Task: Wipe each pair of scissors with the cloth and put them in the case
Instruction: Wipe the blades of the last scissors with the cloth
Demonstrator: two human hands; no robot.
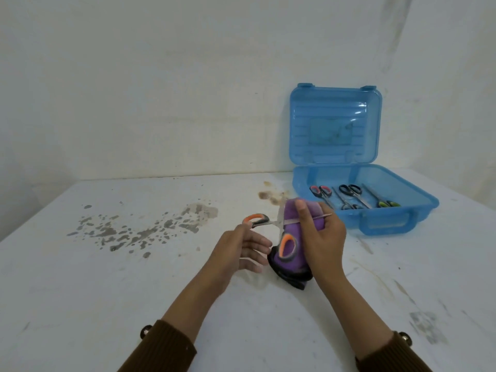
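A pair of orange-and-grey-handled scissors [286, 247] is spread wide open above the table. My left hand [243, 251] grips it by the upper handle loop. My right hand [323, 237] presses a purple cloth [291, 264] with a dark edge around one blade. That blade's tip pokes out between my fingers. The blue see-through case [389, 224] lies open at the right, just beyond my right hand. Several scissors [351, 194] with red, black and green handles lie inside it.
The case lid [335, 124] stands upright against the white wall. The white table [134, 291] carries grey paint-like splatters [139, 229] at the left and brown stains [271, 194] near the case. Both my sleeves are brown.
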